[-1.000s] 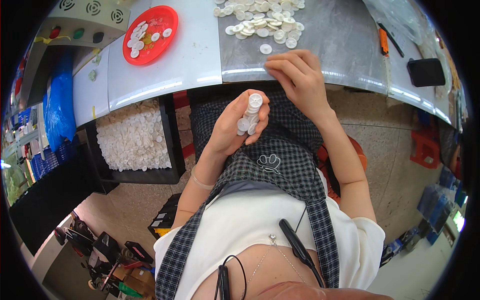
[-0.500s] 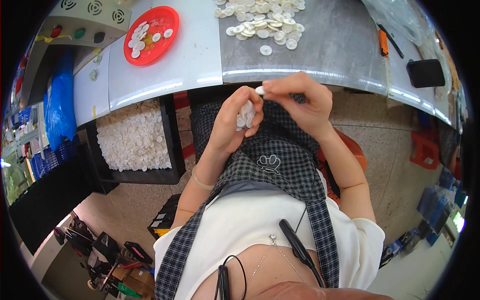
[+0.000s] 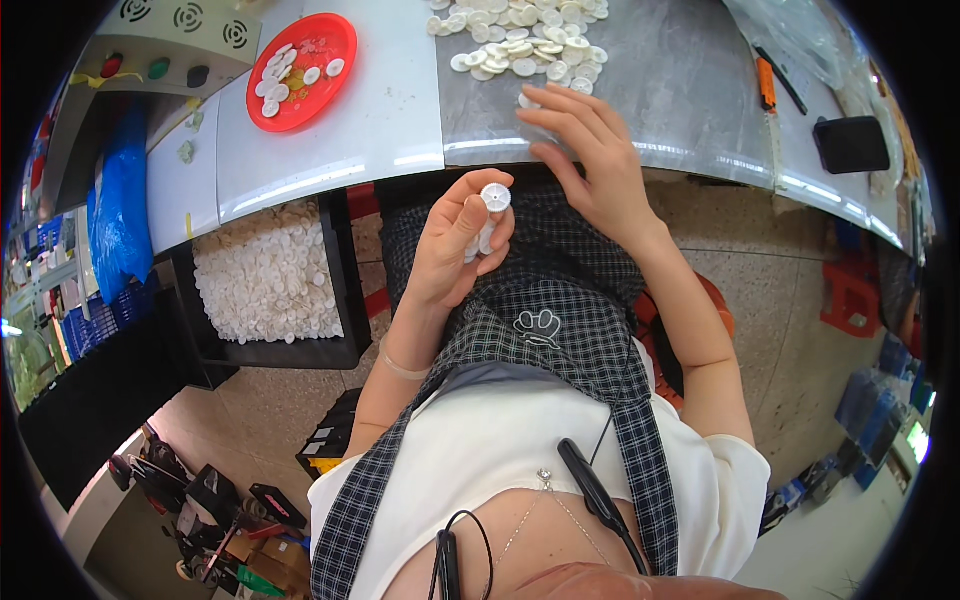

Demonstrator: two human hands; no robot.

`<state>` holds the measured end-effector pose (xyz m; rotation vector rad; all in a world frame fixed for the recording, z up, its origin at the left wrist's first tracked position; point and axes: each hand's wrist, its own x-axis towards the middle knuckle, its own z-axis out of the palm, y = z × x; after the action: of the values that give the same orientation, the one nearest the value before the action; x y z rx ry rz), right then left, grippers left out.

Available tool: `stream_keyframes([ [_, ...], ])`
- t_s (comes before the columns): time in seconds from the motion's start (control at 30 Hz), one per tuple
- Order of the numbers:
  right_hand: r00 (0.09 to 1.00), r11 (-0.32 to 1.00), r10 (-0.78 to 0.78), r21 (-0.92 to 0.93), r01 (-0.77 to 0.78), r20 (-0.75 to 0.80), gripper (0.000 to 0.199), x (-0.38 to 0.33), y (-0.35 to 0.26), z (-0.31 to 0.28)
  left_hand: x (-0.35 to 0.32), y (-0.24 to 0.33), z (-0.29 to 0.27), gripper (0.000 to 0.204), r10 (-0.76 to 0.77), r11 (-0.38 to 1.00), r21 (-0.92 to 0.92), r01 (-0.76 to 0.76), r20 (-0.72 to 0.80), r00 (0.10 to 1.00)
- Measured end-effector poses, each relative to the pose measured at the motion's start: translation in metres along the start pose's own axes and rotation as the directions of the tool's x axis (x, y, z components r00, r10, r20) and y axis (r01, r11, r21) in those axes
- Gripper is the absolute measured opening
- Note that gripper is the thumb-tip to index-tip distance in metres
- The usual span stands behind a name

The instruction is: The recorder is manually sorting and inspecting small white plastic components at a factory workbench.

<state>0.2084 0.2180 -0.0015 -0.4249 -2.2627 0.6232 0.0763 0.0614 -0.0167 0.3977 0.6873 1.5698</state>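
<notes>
My left hand [image 3: 462,232] is closed around several small white plastic discs over my lap. One round white disc [image 3: 495,198] faces up between its thumb and forefinger; others show below, partly covered by the fingers. Over the table's front edge, my right hand [image 3: 595,160] has its fingers stretched out and apart, with nothing visible in it. Its fingertips reach a single white disc [image 3: 527,101], partly covered by them, in front of the pile; whether they touch it I cannot tell. Beyond lies a loose pile of white discs [image 3: 530,50] on the grey tabletop.
A red plate [image 3: 340,75] with some discs is at the far left. Below the table edge stands a black bin [image 3: 352,335] full of white discs. An orange cutter [image 3: 766,86], a dark pen [image 3: 785,82] and a black phone [image 3: 851,146] lie on the right.
My right hand has let go of the disc it pinched and moved away toward the pile, its fingers spreading. That disc now sits in my left hand's thumb and forefinger.
</notes>
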Motion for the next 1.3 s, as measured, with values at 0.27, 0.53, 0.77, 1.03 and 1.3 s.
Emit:
stream_keyframes([
  [0.27,0.990,0.996,-0.078,-0.040,0.084,0.120,0.025,-0.013,0.007,0.005,-0.001,0.001,0.001,0.044,0.037,0.998,0.053,-0.037,-0.006,0.999],
  [0.53,0.995,0.996,-0.092,-0.010,0.092,0.044,0.015,-0.017,0.011,0.004,0.020,0.052,-0.007,0.043,0.162,0.982,0.135,-0.133,-0.235,0.958],
  [0.77,0.996,0.996,-0.084,-0.021,0.085,0.039,0.013,-0.018,0.008,0.006,0.055,0.149,-0.050,0.035,0.638,0.687,0.585,-0.431,-0.202,0.743],
  [1.03,0.996,0.996,-0.090,-0.008,0.090,0.026,0.014,-0.018,0.009,0.008,-0.011,0.160,-0.089,0.032,0.746,0.661,0.592,-0.460,-0.456,0.485],
  [1.3,0.994,0.992,-0.111,-0.059,0.111,0.004,0.015,-0.014,0.007,0.011,-0.111,0.157,-0.141,0.029,0.759,0.599,0.668,-0.441,-0.649,0.047],
])
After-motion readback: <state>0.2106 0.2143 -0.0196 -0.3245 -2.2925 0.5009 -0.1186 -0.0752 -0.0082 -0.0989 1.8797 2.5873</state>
